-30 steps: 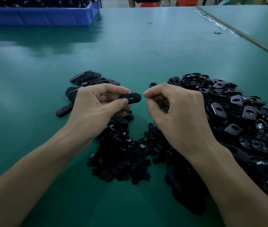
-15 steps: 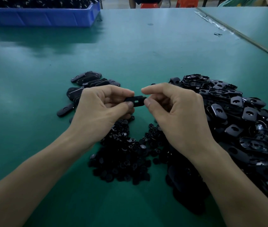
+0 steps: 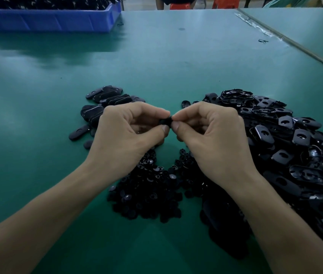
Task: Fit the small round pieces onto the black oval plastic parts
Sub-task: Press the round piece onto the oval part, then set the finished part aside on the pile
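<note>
My left hand and my right hand meet fingertip to fingertip above the green table. Between them is one black oval part, almost wholly hidden by the fingers of both hands. Whether my right hand also pinches a small round piece cannot be told. A heap of small round pieces lies under my wrists. A large pile of black oval parts spreads to the right. A small group of oval parts lies just beyond my left hand.
A blue bin full of black parts stands at the far left of the green table. A table seam runs diagonally at the right, with a small black scrap near it. Red stools show beyond the far edge.
My right hand has closed the gap to my left hand and now pinches the oval part's free end. The part, clearly visible a second ago, is now nearly covered by both hands' fingers.
</note>
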{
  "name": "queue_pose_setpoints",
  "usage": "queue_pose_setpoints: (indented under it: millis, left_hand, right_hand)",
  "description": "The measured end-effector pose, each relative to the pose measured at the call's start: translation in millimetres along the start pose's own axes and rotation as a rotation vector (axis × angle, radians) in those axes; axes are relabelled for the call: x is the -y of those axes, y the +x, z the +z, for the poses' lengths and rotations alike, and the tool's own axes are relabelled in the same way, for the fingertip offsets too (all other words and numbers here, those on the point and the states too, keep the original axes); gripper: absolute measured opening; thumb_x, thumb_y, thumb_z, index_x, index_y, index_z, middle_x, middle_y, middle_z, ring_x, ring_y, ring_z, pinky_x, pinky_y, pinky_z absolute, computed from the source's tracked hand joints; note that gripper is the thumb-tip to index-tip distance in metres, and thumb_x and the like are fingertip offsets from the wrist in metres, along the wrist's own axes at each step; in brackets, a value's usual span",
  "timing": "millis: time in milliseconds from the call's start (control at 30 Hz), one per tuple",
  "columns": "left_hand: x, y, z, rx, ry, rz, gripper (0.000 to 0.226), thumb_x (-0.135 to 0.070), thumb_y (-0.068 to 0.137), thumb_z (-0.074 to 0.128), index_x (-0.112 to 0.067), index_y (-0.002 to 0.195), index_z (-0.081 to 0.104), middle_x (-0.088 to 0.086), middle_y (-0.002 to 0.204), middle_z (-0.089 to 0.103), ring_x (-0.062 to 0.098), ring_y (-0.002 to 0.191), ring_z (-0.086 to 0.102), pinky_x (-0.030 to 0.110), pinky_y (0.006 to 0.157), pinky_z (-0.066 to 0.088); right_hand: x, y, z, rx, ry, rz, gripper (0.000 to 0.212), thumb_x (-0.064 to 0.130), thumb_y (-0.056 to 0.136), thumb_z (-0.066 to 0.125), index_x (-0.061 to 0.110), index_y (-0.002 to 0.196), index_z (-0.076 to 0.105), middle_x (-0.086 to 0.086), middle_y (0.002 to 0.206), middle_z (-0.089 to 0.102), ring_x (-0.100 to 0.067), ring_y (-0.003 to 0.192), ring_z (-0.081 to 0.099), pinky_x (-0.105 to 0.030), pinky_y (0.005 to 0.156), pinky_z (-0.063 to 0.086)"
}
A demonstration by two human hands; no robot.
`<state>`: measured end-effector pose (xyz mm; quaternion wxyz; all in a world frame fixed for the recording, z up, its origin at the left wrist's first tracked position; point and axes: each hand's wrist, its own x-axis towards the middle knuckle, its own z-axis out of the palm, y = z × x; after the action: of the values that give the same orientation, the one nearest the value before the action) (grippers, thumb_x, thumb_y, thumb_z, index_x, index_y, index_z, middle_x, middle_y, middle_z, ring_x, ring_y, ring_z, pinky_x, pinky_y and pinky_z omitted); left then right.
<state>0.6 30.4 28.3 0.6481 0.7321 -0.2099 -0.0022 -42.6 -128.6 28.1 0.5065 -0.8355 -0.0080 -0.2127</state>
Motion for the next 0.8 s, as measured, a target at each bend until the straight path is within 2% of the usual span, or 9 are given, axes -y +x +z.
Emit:
queue_pose_setpoints:
  millis: [167, 300, 400, 533, 667, 800]
  left_hand:
    - [0, 0, -1, 0.02, 0.052, 0.033, 0.021, -0.007, 0.074, 0.075, -0.022, 0.09, 0.075, -0.002, 0.084, 0.077, 0.015, 0.079, 0.075, 0.025, 0.074, 0.059]
    - [3, 0, -1, 0.016, 0.129, 0.056, 0.023, -0.009, 0.071, 0.076, -0.024, 0.088, 0.073, -0.004, 0.082, 0.076, 0.013, 0.075, 0.073, 0.025, 0.072, 0.059]
    - [5, 1, -2, -0.023, 0.152, 0.072, 0.02, -0.01, 0.074, 0.076, -0.025, 0.086, 0.071, -0.007, 0.08, 0.075, 0.008, 0.071, 0.072, 0.021, 0.067, 0.057]
    - [7, 4, -4, -0.069, 0.116, 0.068, 0.017, -0.014, 0.074, 0.076, -0.026, 0.085, 0.07, -0.006, 0.079, 0.075, 0.009, 0.071, 0.072, 0.02, 0.067, 0.057]
    - [10, 4, -6, -0.049, 0.105, 0.06, 0.017, -0.015, 0.074, 0.077, -0.026, 0.085, 0.07, -0.004, 0.08, 0.075, 0.011, 0.073, 0.072, 0.021, 0.067, 0.058]
    - [13, 4, -5, 0.0, 0.143, 0.032, 0.018, -0.013, 0.079, 0.076, -0.028, 0.085, 0.069, -0.005, 0.077, 0.074, 0.011, 0.068, 0.069, 0.026, 0.064, 0.058]
  right_hand:
    - [0, 0, 0, 0.01, 0.013, 0.009, 0.017, 0.01, 0.083, 0.079, 0.027, 0.081, 0.075, 0.013, 0.068, 0.071, -0.001, 0.065, 0.069, -0.016, 0.062, 0.052]
    - [0, -1, 2, 0.022, 0.04, 0.022, 0.015, 0.007, 0.082, 0.079, 0.021, 0.085, 0.079, 0.01, 0.072, 0.073, -0.003, 0.066, 0.07, -0.022, 0.067, 0.058]
    - [2, -3, 6, 0.03, 0.006, 0.01, 0.015, 0.007, 0.086, 0.076, 0.017, 0.095, 0.08, 0.01, 0.079, 0.075, -0.002, 0.071, 0.071, -0.026, 0.073, 0.059]
    - [5, -3, 6, 0.081, 0.015, 0.025, 0.021, 0.007, 0.091, 0.07, 0.018, 0.107, 0.079, 0.011, 0.087, 0.076, -0.001, 0.079, 0.071, -0.026, 0.079, 0.058]
    - [4, -2, 4, 0.13, 0.035, 0.073, 0.022, 0.008, 0.093, 0.068, 0.021, 0.107, 0.078, 0.009, 0.082, 0.076, -0.015, 0.074, 0.072, -0.04, 0.074, 0.059]
    - [3, -4, 3, 0.125, -0.062, 0.023, 0.021, 0.009, 0.092, 0.068, 0.023, 0.103, 0.08, 0.006, 0.08, 0.075, -0.009, 0.066, 0.069, -0.027, 0.065, 0.055]
